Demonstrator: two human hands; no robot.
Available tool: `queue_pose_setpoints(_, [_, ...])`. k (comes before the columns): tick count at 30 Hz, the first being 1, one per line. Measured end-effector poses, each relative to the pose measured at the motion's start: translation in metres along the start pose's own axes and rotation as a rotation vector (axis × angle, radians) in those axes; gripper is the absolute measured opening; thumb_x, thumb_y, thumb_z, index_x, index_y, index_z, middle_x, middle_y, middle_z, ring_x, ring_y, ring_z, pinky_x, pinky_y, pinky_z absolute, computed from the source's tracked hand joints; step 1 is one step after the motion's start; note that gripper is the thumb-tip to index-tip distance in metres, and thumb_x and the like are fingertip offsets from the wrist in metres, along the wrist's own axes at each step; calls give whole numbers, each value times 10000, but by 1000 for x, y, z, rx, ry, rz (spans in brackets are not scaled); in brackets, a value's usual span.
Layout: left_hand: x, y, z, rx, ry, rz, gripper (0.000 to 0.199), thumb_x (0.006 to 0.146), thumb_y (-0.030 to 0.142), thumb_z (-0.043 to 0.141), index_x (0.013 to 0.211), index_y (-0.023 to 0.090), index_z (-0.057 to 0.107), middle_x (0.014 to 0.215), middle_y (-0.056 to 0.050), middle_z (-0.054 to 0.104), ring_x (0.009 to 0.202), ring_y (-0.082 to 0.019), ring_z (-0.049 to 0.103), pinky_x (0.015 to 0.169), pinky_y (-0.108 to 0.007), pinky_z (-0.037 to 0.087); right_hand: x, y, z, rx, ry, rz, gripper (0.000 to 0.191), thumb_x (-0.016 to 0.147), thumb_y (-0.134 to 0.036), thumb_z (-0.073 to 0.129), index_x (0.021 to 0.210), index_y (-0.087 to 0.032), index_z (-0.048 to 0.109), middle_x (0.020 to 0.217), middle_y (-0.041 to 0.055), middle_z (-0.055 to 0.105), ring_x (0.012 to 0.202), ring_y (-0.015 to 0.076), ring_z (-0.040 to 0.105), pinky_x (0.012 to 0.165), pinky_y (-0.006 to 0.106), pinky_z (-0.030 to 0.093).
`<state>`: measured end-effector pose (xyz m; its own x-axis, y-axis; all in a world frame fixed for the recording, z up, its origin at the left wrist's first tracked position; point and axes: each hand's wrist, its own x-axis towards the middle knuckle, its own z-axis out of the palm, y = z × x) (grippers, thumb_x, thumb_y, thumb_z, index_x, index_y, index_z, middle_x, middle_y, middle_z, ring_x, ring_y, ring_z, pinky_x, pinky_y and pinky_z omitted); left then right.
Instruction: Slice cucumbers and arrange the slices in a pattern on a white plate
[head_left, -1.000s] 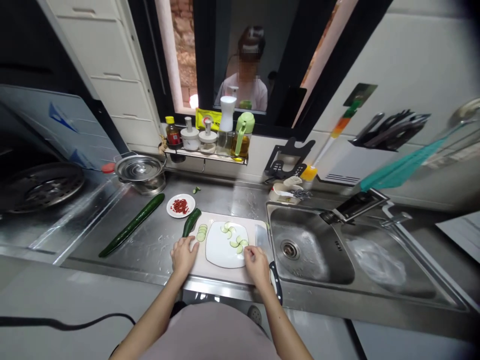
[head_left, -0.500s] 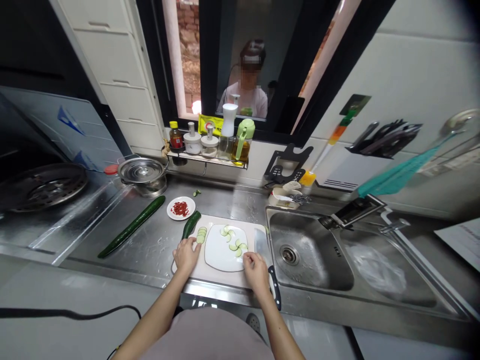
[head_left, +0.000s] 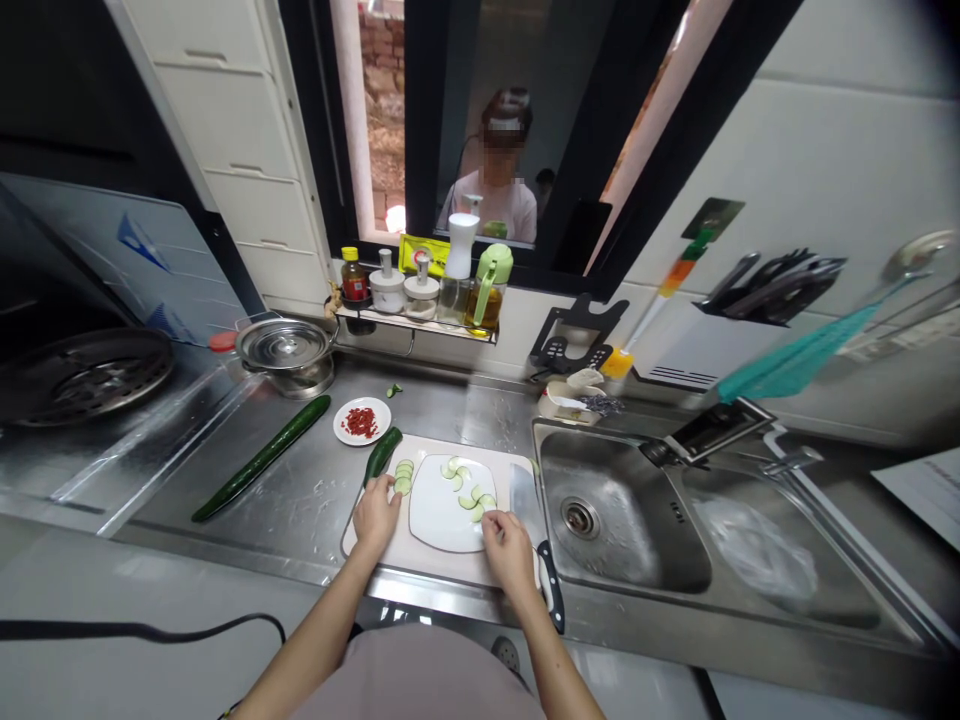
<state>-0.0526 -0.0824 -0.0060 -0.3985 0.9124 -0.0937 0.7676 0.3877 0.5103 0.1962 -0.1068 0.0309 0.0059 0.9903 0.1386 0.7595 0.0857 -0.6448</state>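
My left hand (head_left: 376, 515) rests on the left side of the pale cutting board (head_left: 450, 572), fingers bent and apart, its thumb beside a short row of cucumber slices (head_left: 404, 474). Just beyond its fingertips lies a cut cucumber piece (head_left: 383, 451). My right hand (head_left: 510, 545) is at the right edge of the white plate (head_left: 442, 525), thumb and forefinger pinched on a cucumber slice (head_left: 490, 507), mostly hidden by the fingers. On the plate, thin half-round slices form two curved fans (head_left: 475, 498). A knife (head_left: 551, 585) lies along the board's right edge, its handle beside my right wrist.
A whole cucumber (head_left: 262, 458) and a small plate of chopped red pieces (head_left: 361, 404) sit to the left. Behind are a lidded steel pot (head_left: 289, 350) and a seasoning rack (head_left: 420, 322). The double sink (head_left: 622, 520) is on the right.
My right hand has shifted slightly left, with its fingertips nearer the fan of slices. My left hand stays beside the row of slices. The view has tilted a little.
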Motion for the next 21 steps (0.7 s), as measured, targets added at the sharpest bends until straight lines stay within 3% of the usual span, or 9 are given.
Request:
queue_pose_setpoints(7, [4,0,6,-266,58,-84,176,814,209,534,962,248,620,904,-26,701,849,-204,645,729,-285,429,6,-3,-1,2,-22,-11,308,872,-336,425,813,-202,696,780,65,666,769,195,600,699,261,417])
queue_pose_setpoints(11, [10,3,1,-639,92,-162,210,753,255,576,956,204,602,846,-35,689,812,-178,647,738,-270,460,11,-5,-2,40,-34,0,321,867,-358,418,814,-196,690,783,70,663,765,201,594,707,275,420])
queue_pose_setpoints(15, [12,25,-26,-1029,9,-197,314,679,299,616,961,167,576,779,-27,666,699,-130,619,661,-230,454,24,-16,-5,135,-48,6,331,849,-384,440,850,-176,697,785,76,659,757,198,588,703,278,424])
queue_pose_setpoints(21, [-1,65,-83,-1229,-221,-128,463,570,367,744,960,175,584,657,52,589,491,-45,437,476,-174,253,58,-65,-23,398,-53,-9,324,787,-419,540,921,-166,692,746,40,637,697,169,554,680,277,444])
